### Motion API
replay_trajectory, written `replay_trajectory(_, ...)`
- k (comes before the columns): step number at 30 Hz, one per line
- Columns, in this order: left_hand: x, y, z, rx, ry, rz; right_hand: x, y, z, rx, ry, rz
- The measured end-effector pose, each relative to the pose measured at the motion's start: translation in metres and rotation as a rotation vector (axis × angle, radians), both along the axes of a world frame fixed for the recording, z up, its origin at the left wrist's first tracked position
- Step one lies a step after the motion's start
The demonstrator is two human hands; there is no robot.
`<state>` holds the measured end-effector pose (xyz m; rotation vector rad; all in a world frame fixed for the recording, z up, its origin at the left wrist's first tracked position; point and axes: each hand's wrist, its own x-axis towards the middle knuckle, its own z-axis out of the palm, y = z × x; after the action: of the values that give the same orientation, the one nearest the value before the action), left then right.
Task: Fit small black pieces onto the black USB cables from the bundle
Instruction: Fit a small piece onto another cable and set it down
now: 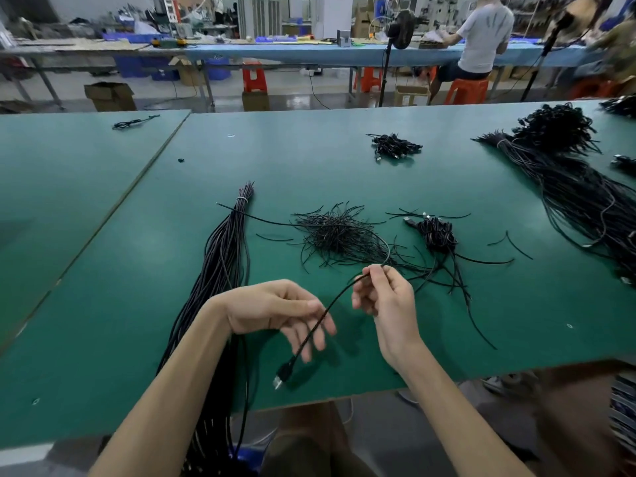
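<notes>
Right grip (385, 297) pinches one black USB cable (308, 339) between thumb and fingertips, above the green tabletop (103, 304). Left grip (275, 308) is loose, its fingers spread, and the cable crosses in front of them down to its plug (284, 373), near the tabletop's front edge. Past the pinch the cable loops over a heap of small black pieces (340, 235). The tied bundle (223, 270) lies to the left. One cable looks singled out, with no piece on it yet. Next, a piece likely has to be taken from the heap and fitted on.
</notes>
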<state>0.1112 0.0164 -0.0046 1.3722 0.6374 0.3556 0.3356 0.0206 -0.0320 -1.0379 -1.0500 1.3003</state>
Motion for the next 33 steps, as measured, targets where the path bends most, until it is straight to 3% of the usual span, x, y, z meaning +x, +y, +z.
replay_trajectory(4,-0.009,-0.003,0.001,0.022,-0.228,0.050,0.001,-0.001,0.001,-0.020,0.002,-0.006)
replay_trajectory(10,-0.023,0.008,-0.004,-0.258,-0.713,0.575,0.003,-0.002,0.005,-0.062,0.095,0.006)
replay_trajectory(12,-0.025,0.012,-0.007,-0.293,-0.820,0.708,0.003,-0.003,0.005,-0.034,0.035,0.029)
replay_trajectory(20,-0.007,0.019,-0.014,-0.117,-0.525,0.987,-0.003,-0.008,0.003,0.128,-0.309,0.282)
replay_trajectory(23,-0.002,0.017,-0.009,-0.150,-0.608,0.926,-0.007,-0.010,0.003,0.162,-0.424,0.340)
replay_trajectory(28,-0.004,0.009,0.002,-0.309,-0.875,0.806,-0.006,-0.011,0.004,0.163,-0.435,0.325)
replay_trajectory(33,-0.002,0.010,0.005,-0.263,-0.903,0.963,-0.006,-0.010,0.003,0.158,-0.423,0.305)
